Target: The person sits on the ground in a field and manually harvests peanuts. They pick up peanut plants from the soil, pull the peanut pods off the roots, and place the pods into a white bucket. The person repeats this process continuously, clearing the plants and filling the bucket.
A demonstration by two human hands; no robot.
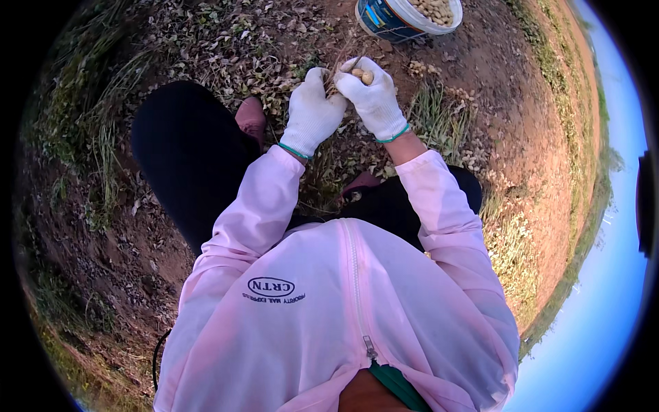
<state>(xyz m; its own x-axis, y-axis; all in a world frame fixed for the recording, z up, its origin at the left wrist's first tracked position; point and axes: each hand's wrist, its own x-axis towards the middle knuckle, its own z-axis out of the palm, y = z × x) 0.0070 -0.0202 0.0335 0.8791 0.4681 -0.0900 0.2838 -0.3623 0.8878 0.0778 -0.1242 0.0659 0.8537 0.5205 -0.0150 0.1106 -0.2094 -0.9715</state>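
Note:
Both my hands wear white knit gloves with green cuff edges and meet in front of my knees. My left hand (313, 112) grips thin dry peanut plant stems (334, 85) between thumb and fingers. Close beside it, my right hand (373, 98) is curled around a few peanuts in their shells (363, 76), which show between thumb and fingers. The stems run up between the two hands, and their lower ends are hidden by the gloves. Just beyond my right hand stands a dark blue bucket (388, 23) with a white rim, holding many unshelled peanuts (435, 10).
Loose peanuts (423, 68) lie on the soil below the bucket, with more (474, 158) near my right knee. Uprooted green plants (77, 123) are heaped at the left. Dry leaves (216, 46) cover the ground ahead. Grass (437, 116) lies beside my right wrist.

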